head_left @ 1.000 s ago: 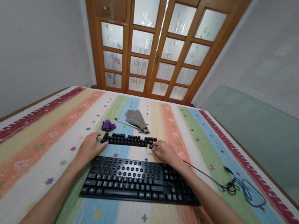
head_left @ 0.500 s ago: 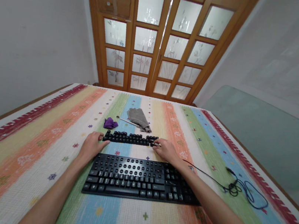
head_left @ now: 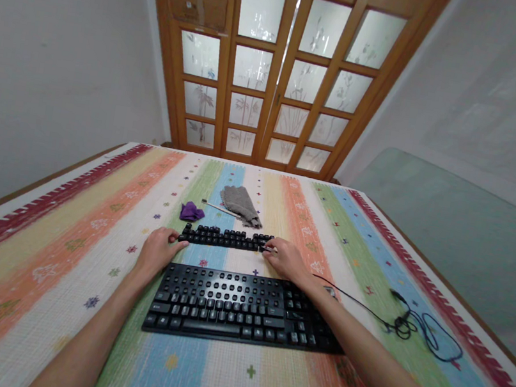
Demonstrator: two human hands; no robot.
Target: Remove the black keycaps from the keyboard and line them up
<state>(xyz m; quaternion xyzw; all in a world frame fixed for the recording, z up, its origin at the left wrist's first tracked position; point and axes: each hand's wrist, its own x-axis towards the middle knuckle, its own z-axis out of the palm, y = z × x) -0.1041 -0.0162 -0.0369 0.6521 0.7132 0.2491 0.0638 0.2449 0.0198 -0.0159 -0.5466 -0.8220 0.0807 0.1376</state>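
Apply light, even inward pressure at both ends of the loose keycaps (head_left: 224, 241) so the rows run straight. Your left hand (head_left: 159, 251) sits at their 9 o'clock end, thumb and fingers apart; your right hand (head_left: 287, 260) is at 3 o'clock, and you cannot tell whether its fingers grip. The keycaps are black and blocky, far row gapped, lying at 12 o'clock of the black keyboard (head_left: 218, 331).

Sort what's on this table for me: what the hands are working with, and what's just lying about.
Being worked with:
loose keys, between the left hand and right hand
keyboard, probably, its upper rows apparently missing their keys

Seemingly just lying about:
purple cloth
gray cloth
thin stick
cable; whether it joins the keyboard is hidden
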